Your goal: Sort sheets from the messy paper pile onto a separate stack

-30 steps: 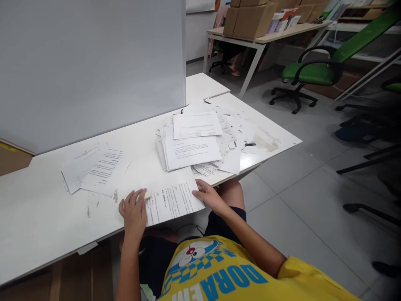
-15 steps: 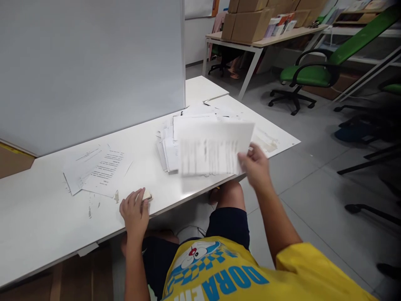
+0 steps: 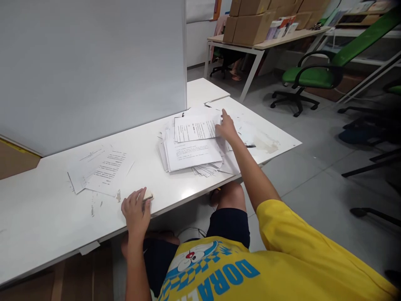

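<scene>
My left hand (image 3: 135,210) rests near the front edge of the white table (image 3: 37,217), fingers curled over a small pale block, perhaps an eraser (image 3: 148,195). My right hand (image 3: 226,127) reaches out to the messy pile of printed sheets (image 3: 191,154) at the right end of the table. Its fingers press flat on the right edge of the top printed sheet (image 3: 194,127), which lies on the pile.
A smaller stack of printed pages (image 3: 100,169) lies to the left. A grey partition board (image 3: 94,62) stands behind the table. Beyond are a wooden table with cardboard boxes (image 3: 250,21) and a green office chair (image 3: 316,71). Scuffed patches mark the tabletop.
My right hand lifted the printed sheet from the table's front edge, swung it rightward through the air, and laid it on top of the pile. My left hand stayed put.
</scene>
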A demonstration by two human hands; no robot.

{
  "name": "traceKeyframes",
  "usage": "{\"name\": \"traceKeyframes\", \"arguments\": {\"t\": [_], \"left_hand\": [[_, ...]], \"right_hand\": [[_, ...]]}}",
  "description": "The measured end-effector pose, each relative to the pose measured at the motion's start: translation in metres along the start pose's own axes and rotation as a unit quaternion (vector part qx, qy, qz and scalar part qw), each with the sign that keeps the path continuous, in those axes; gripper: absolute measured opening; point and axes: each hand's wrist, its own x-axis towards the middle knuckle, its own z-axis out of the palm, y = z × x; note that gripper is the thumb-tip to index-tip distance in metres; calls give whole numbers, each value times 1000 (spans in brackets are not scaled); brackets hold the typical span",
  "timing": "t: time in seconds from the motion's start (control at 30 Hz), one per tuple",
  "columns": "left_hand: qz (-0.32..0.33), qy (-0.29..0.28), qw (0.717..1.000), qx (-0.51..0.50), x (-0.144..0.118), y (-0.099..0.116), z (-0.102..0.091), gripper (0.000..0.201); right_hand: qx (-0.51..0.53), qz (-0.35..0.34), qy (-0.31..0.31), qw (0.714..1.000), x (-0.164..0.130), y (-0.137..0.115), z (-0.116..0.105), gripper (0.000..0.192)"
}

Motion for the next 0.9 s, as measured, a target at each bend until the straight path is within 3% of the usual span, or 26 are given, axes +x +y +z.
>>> {"name": "traceKeyframes", "arguments": {"t": [0.07,0.17,0.27,0.37,0.43,0.57,0.7,0.9], "left_hand": [[0,-9,1000,-6,-1,1,0,45],[3,-9,1000,-18,-7,-1,-6,47],[27,14,1000,-7,-10,-16,-21,47],[48,16,999,8,4,-46,-37,45],[5,14,1000,22,23,-69,-40,48],[-127,-51,986,91,57,-101,-29,83],[-182,-72,973,121,65,-112,-20,83],[-177,-63,976,111,58,-107,-23,72]], "right_hand": [[-21,20,19,999,-9,5,5,77],[-11,9,101,995,-42,19,9,70],[31,-59,211,975,-98,33,11,55],[31,-112,261,958,-164,41,17,45],[15,-146,245,958,-204,45,25,40],[-18,-232,78,969,-253,55,43,43],[-64,-231,-27,971,-259,63,53,50],[-94,-243,-54,964,-246,64,50,52]]}}
